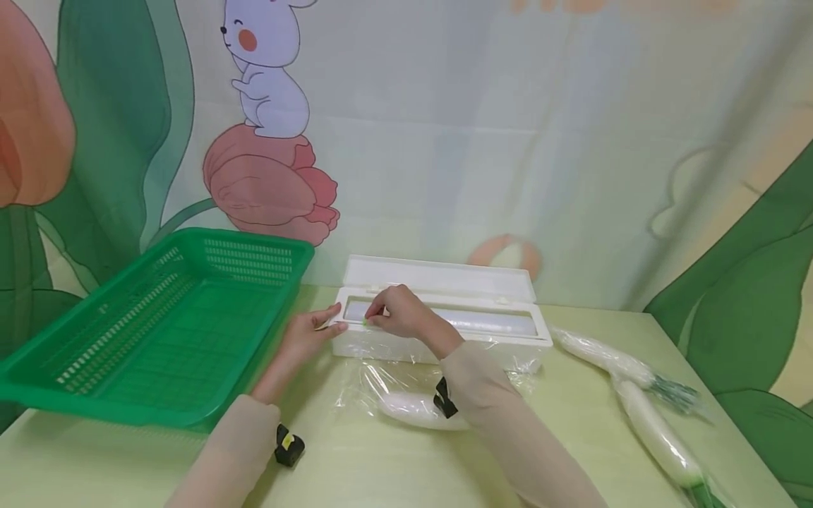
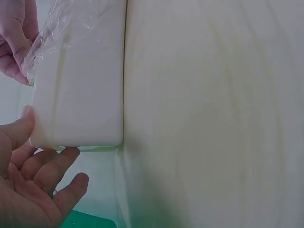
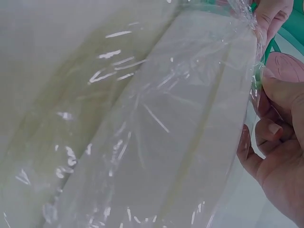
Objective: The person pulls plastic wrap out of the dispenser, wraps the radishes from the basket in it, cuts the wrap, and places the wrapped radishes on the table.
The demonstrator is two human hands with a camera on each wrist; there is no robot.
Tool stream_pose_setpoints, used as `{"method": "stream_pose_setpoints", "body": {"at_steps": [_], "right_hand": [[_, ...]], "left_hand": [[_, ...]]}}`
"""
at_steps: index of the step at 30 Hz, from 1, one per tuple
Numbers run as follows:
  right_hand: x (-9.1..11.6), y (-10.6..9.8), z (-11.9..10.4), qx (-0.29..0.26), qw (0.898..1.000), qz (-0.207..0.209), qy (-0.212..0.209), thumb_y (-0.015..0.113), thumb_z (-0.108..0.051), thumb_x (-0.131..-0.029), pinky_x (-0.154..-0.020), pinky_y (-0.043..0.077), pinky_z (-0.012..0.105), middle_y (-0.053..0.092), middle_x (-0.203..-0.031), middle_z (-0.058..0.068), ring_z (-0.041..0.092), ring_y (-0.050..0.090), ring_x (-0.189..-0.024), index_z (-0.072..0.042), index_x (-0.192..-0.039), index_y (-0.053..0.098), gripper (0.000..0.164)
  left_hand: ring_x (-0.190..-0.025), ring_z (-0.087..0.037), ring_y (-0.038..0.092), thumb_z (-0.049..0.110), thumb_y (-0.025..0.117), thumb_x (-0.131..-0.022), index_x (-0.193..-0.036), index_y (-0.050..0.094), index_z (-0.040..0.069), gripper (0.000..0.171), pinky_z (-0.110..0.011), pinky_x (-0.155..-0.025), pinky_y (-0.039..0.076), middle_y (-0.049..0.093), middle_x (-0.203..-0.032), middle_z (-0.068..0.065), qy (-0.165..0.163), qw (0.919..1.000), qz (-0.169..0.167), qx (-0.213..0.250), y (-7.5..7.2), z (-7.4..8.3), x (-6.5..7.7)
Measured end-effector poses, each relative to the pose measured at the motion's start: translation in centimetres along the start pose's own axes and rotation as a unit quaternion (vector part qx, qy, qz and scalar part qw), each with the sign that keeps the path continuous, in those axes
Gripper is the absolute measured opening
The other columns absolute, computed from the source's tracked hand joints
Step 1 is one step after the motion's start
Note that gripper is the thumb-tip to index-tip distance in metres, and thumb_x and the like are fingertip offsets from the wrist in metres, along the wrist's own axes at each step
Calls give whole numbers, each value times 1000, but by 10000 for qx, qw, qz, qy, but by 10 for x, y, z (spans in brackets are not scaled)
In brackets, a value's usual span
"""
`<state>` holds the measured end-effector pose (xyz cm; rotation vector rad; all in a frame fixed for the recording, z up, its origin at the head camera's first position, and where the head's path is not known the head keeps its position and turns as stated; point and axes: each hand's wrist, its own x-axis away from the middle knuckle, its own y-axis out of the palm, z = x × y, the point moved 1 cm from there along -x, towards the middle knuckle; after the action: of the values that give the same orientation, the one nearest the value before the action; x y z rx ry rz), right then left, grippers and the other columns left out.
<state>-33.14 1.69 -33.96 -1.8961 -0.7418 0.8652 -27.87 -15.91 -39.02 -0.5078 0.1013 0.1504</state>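
A white cling film box (image 1: 438, 353) stands at the back of the table with its lid (image 1: 438, 279) up and a film roll (image 1: 483, 322) inside. My left hand (image 1: 305, 335) holds the box's left end, thumb at the top edge and fingers at the end face in the left wrist view. At the front rim near that end, my right hand (image 1: 403, 312) pinches a small green slide cutter (image 1: 365, 322). Clear film (image 3: 118, 142) hangs down the box front and spreads over a white radish (image 1: 416, 410) on the table, partly hidden by the right wrist.
A large green basket (image 1: 184, 416) sits at the left, close to my left forearm. Two film-wrapped white radishes (image 1: 603, 356) with green tops lie at the right. Behind the table (image 1: 356, 473) hangs a printed curtain (image 1: 419, 155).
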Motion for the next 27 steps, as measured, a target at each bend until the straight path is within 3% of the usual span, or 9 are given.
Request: {"method": "stream_pose_setpoints", "body": {"at_steps": [5,10,16,27], "right_hand": [[-1,2,0,171,9998,61,0,68,-6,-80,-61,43,16,69,-75,6,6,52,-59,-1,-82,71,7],[-11,7,-8,315,9992,-193,-132,66,-6,-81,-68,45,18,70,-77,6,12,61,-69,-1,-83,72,8],[-16,10,-12,380,9988,-308,47,67,-7,-81,-70,45,19,70,-78,4,13,62,-72,-3,-83,72,7],[0,2,-2,215,9986,-357,326,64,-6,-83,-65,45,18,69,-79,6,11,57,-66,0,-85,70,9]], "left_hand": [[-125,-35,37,21,64,-85,-126,49,5,47,-47,-99,33,45,-131,-14,-110,9999,-23,-93,1,1,0],[-121,-35,42,13,64,-85,-128,47,-2,48,-44,-94,39,44,-131,-20,-132,9999,-6,-22,-8,1,3],[-125,-37,36,14,60,-88,-133,40,-2,52,-42,-98,36,27,-139,-28,-17,9996,-276,87,-13,-2,4],[-129,-35,31,22,61,-88,-134,40,5,53,-46,-102,29,35,-139,-14,-34,9986,-527,37,-1,3,-6]]}}
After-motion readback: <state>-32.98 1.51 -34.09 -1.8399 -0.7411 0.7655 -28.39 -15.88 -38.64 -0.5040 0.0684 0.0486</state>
